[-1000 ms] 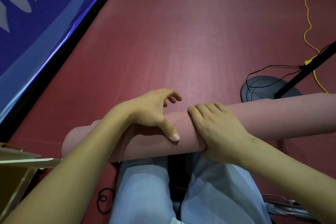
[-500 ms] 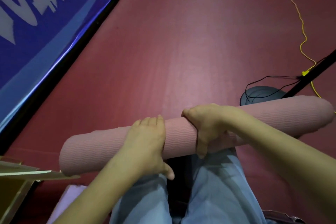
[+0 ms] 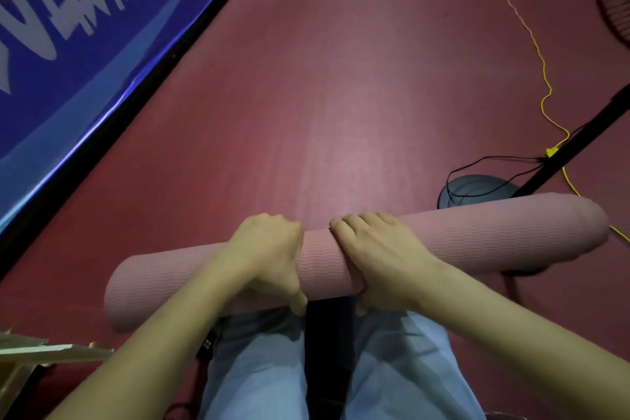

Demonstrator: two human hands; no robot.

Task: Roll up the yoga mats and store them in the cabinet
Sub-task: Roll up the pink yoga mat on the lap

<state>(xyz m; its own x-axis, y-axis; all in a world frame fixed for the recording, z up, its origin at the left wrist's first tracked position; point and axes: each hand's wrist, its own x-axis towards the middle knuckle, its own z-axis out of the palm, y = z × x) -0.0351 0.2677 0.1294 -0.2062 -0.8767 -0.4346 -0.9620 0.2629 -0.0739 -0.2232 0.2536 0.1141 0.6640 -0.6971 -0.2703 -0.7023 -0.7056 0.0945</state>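
Observation:
A pink yoga mat (image 3: 477, 235), rolled into a long tube, lies crosswise over my knees and above the red floor. My left hand (image 3: 272, 256) grips the roll just left of its middle, fingers curled over the top and thumb down the near side. My right hand (image 3: 378, 256) grips it right beside the left hand, fingers wrapped over the top. A short bare stretch of mat shows between the two hands. The cabinet is not in view.
A blue banner (image 3: 68, 44) with white lettering runs along the left. At the right stand a dark round base (image 3: 477, 189) with a black pole (image 3: 579, 143), black cords and a yellow cable (image 3: 531, 41). A wooden box corner (image 3: 30, 351) sits at bottom left.
Both hands have shifted their hold on the roll and now sit close together near its middle. The view has tilted up, showing more floor.

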